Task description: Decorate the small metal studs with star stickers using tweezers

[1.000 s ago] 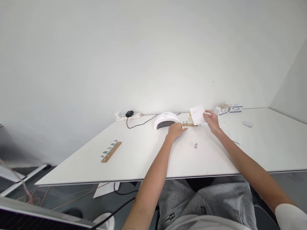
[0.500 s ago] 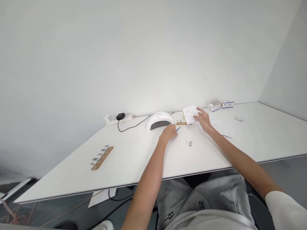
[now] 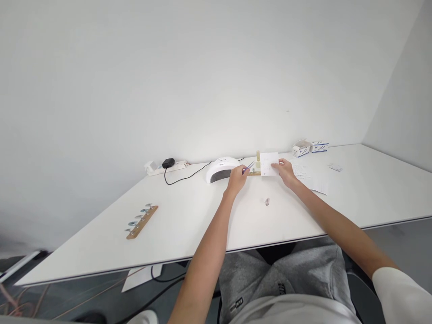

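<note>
My left hand is closed around purple tweezers, whose tips point up and right toward a white sticker sheet. The sheet is pinched by its right edge between the thumb and fingers of my right hand. Faint marks show on it, too small to read. Behind the tweezers and partly covered by the sheet lies a wooden strip with small nail tips on it. A small pinkish, shiny item rests on the white table, nearer to me than both hands.
A white nail lamp stands left of my left hand. Another wooden strip with nail tips lies at left. A power strip with a black adapter is at the back. Papers and small boxes are at right.
My left hand has turned and lifted, bringing the tweezers' tips upward near the sheet. The sheet has tilted and moved slightly right and down, its dark printed marks now faint.
</note>
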`<state>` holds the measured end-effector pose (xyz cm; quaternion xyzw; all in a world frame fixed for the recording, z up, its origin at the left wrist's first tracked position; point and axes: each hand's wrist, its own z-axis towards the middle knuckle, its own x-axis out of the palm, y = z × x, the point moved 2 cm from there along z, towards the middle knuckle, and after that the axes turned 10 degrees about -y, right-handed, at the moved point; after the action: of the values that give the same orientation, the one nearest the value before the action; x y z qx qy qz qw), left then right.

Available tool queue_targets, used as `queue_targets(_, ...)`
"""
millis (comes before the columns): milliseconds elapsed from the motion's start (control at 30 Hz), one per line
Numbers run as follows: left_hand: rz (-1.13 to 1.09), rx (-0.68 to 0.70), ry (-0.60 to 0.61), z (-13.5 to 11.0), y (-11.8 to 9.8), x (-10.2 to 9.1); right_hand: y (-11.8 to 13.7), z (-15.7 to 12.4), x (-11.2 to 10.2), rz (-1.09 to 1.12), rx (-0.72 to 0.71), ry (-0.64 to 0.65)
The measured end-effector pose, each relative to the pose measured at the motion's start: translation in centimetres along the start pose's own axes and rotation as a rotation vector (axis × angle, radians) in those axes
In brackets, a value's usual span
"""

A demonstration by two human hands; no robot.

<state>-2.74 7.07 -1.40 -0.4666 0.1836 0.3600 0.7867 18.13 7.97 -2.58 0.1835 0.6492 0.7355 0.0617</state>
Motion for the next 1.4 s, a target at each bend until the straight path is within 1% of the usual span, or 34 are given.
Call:
queue_targets(67, -0.068, 0.007, -0.078, 0.1, -0.2, -0.1, -0.2, -0.1, 0.1, 0.002, 0.032, 0.002)
queue_targets(133, -0.126, 0.011, -0.113, 0.0, -0.5, 0.0, -0.3, -0.2, 0.2, 0.012, 0.041, 0.009)
queue_targets(267, -0.221, 0.017, -0.067, -0.7, -1.5, 0.9, -0.3, -0.6, 0.5, 0.030, 0.056, 0.027)
queue_targets(367, -0.258, 0.061, -0.015, -1.4, -2.4, 1.6, -0.3, -0.8, 0.7, 0.018, 0.070, 0.053)
queue_targets(433, -0.246, 0.077, -0.009, -1.8, -2.9, 1.9, -0.3, -0.8, 0.9, 0.012, 0.072, 0.067)
queue_targets(533, -0.198, 0.069, -0.034, -2.1, -3.1, 2.2, -0.2, -1.0, 1.0, 0.028, 0.088, 0.099)
queue_targets(733, -0.191, 0.041, -0.055, -2.2, -3.4, 2.3, 0.0, -1.3, 1.0, -0.006, 0.021, 0.139)
queue_targets(900, -0.193, 0.044, -0.025, -2.4, -3.5, 2.5, 0.1, -1.5, 1.2, -0.028, 0.039, 0.143)
queue_targets(1133, -0.108, 0.054, 0.007, -2.4, -3.4, 3.0, -0.3, -1.3, 1.2, -0.009, 0.046, 0.165)
queue_targets(1400, -0.045, 0.067, 0.010, -2.5, -3.4, 3.0, -0.6, -1.2, 1.3, 0.009, 0.058, 0.190)
